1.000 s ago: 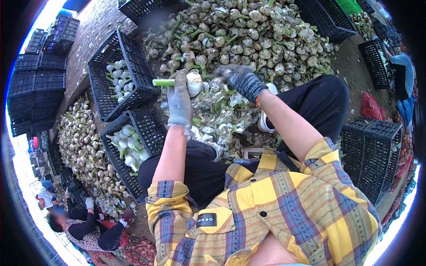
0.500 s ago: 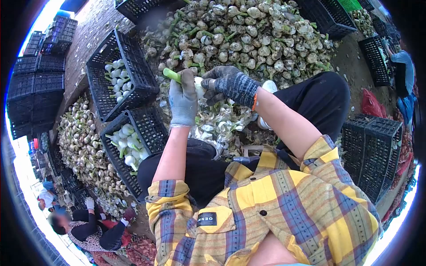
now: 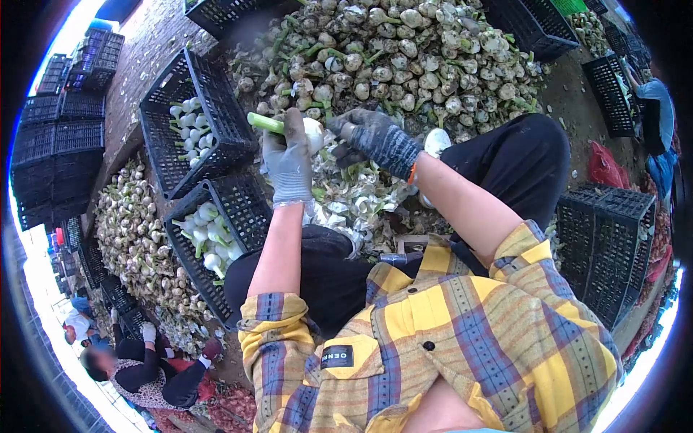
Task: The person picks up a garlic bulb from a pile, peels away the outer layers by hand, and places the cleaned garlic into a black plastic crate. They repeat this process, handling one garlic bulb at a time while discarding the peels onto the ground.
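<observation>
My left hand (image 3: pixel 290 155), in a grey-white glove, grips a white garlic bulb (image 3: pixel 315 136) whose green stem (image 3: pixel 265 123) points left. My right hand (image 3: pixel 372 138), in a dark patterned glove with an orange cuff edge, is just right of the bulb. Its fingers are curled, thumb near the forefinger; anything pinched between them is hidden. Below both hands lie loose white peelings (image 3: pixel 354 206). Beyond them spreads a large heap of soiled, unpeeled garlic (image 3: pixel 404 58).
Left of my knees, an upper black crate (image 3: pixel 162 155) and a lower black crate (image 3: pixel 253 206) hold clean white bulbs. Another garlic heap (image 3: pixel 137 231) lies farther left. At right stands a black crate (image 3: pixel 599 245). Co-workers sit at lower left (image 3: pixel 148 375) and far right (image 3: pixel 655 115).
My left hand has shifted slightly left with the garlic bulb, exposing more of its white side. The right hand now sits a little apart from the bulb.
</observation>
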Demonstrator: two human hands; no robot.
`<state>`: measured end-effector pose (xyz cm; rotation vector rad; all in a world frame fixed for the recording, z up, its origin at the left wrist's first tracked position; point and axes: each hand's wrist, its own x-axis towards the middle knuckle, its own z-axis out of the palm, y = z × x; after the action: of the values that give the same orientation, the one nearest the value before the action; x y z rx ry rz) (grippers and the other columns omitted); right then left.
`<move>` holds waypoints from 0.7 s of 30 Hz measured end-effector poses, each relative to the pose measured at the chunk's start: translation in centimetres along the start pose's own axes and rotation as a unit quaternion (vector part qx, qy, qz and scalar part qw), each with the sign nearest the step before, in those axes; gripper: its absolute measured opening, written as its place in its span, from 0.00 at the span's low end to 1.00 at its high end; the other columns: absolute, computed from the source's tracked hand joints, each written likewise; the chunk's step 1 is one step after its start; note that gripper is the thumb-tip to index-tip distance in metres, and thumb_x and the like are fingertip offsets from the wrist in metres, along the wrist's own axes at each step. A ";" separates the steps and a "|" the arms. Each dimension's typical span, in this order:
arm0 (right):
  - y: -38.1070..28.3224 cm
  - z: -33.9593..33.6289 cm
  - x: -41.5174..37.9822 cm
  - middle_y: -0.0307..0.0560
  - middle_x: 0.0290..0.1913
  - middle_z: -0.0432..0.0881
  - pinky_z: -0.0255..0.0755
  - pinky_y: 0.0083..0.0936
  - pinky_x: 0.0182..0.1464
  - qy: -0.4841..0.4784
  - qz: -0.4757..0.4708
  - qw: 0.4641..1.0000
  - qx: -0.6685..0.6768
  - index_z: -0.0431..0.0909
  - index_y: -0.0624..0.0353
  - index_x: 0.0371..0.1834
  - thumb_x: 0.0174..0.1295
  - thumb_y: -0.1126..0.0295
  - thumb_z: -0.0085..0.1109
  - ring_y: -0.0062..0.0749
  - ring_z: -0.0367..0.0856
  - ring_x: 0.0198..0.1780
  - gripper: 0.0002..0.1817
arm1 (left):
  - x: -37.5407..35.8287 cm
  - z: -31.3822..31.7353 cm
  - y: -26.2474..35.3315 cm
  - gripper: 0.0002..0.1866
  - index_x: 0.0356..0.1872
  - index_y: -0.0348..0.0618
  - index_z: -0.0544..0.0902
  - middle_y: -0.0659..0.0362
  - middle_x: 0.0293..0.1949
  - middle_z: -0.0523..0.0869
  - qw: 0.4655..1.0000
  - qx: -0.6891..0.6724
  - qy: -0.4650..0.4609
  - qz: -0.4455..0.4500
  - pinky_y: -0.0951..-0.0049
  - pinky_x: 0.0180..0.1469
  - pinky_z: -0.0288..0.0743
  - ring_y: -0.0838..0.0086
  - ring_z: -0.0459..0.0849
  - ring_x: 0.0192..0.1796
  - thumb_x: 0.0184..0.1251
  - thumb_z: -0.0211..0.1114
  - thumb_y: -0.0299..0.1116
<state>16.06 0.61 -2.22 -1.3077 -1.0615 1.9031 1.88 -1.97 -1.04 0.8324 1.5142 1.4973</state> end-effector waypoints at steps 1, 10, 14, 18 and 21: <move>0.3 0.3 0.7 0.52 0.29 0.82 0.76 0.27 0.36 0.004 -0.028 0.997 -0.075 0.78 0.63 0.38 0.56 0.58 0.60 0.31 0.82 0.31 0.18 | -0.1 0.1 0.3 0.17 0.37 0.39 0.74 0.65 0.29 0.75 1.000 -0.006 -0.015 0.002 0.82 0.28 0.66 0.84 0.70 0.28 0.63 0.62 0.44; 2.2 -0.9 2.6 0.56 0.31 0.82 0.74 0.31 0.41 0.077 -0.132 0.968 -0.199 0.80 0.63 0.30 0.46 0.61 0.64 0.39 0.83 0.34 0.15 | -0.4 -0.2 0.5 0.18 0.42 0.36 0.76 0.59 0.36 0.80 0.998 0.000 -0.065 -0.024 0.78 0.39 0.71 0.78 0.77 0.36 0.66 0.57 0.44; 1.6 -1.0 1.8 0.50 0.30 0.83 0.77 0.30 0.41 0.073 -0.011 0.997 -0.039 0.76 0.66 0.39 0.53 0.67 0.59 0.36 0.83 0.36 0.15 | 0.2 -0.1 1.0 0.20 0.42 0.34 0.76 0.54 0.37 0.81 0.986 -0.107 -0.071 -0.105 0.72 0.46 0.73 0.71 0.79 0.40 0.68 0.50 0.44; -0.2 -0.5 -0.6 0.52 0.38 0.80 0.80 0.38 0.43 -0.145 0.045 0.900 0.408 0.73 0.65 0.44 0.57 0.73 0.58 0.39 0.82 0.39 0.13 | 0.5 -0.5 0.6 0.20 0.41 0.34 0.76 0.53 0.38 0.81 0.960 -0.216 -0.085 -0.157 0.71 0.48 0.73 0.70 0.80 0.42 0.69 0.48 0.44; -0.3 1.0 0.0 0.51 0.37 0.80 0.81 0.35 0.42 -0.072 0.003 0.966 0.247 0.73 0.65 0.44 0.56 0.76 0.58 0.37 0.81 0.38 0.12 | 0.5 -0.9 0.2 0.20 0.40 0.36 0.77 0.54 0.37 0.81 0.971 -0.161 -0.092 -0.151 0.73 0.46 0.73 0.71 0.80 0.40 0.69 0.48 0.45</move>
<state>15.12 0.46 -1.72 -0.8991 -0.5854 2.1126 0.79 -1.90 -0.98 0.5065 1.1617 1.3487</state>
